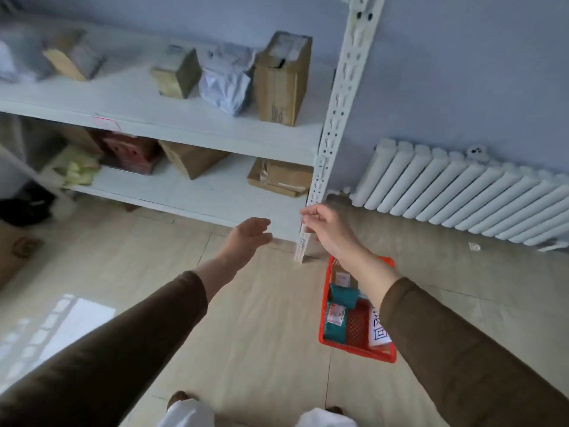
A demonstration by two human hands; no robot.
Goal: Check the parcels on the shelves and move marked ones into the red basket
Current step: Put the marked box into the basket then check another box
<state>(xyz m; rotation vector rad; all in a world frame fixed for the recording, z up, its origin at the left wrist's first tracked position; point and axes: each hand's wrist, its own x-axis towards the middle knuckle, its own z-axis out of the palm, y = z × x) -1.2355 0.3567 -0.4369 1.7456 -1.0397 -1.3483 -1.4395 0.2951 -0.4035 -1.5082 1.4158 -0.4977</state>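
The red basket stands on the floor at the foot of the shelf post, partly under my right forearm, with green and white parcels in it. My left hand reaches toward the lower shelf with its fingers relaxed and nothing in it. My right hand hovers by the post with loosely curled fingers, also holding nothing. On the lower shelf lie a flat cardboard parcel, a brown box and a red box. The upper shelf carries a tall cardboard box, a white bag and a small box.
A white perforated shelf post runs down between my hands. A white radiator is on the wall to the right. A yellow-green parcel sits at the lower shelf's left end. A cardboard box lies on the floor at far left.
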